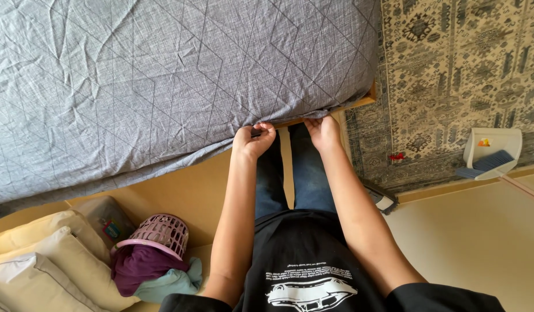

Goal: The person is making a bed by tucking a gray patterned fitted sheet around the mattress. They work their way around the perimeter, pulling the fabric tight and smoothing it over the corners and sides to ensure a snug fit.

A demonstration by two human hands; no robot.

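Note:
A grey bed sheet (pixel 163 75) with a thin diamond-line pattern covers the mattress and fills the upper left of the head view. My left hand (pixel 252 140) is closed on the sheet's lower edge near the bed's corner. My right hand (pixel 323 130) grips the same edge a little to the right, its fingers tucked under the fabric. The wooden bed frame (pixel 359 104) shows just below the sheet at the corner. My legs in blue jeans stand between my arms.
A patterned rug (pixel 463 69) lies to the right of the bed, with a white dustpan and brush (pixel 490 155) on it. A pink laundry basket (pixel 157 234) with purple and teal clothes and cream pillows (pixel 41 260) sit at lower left.

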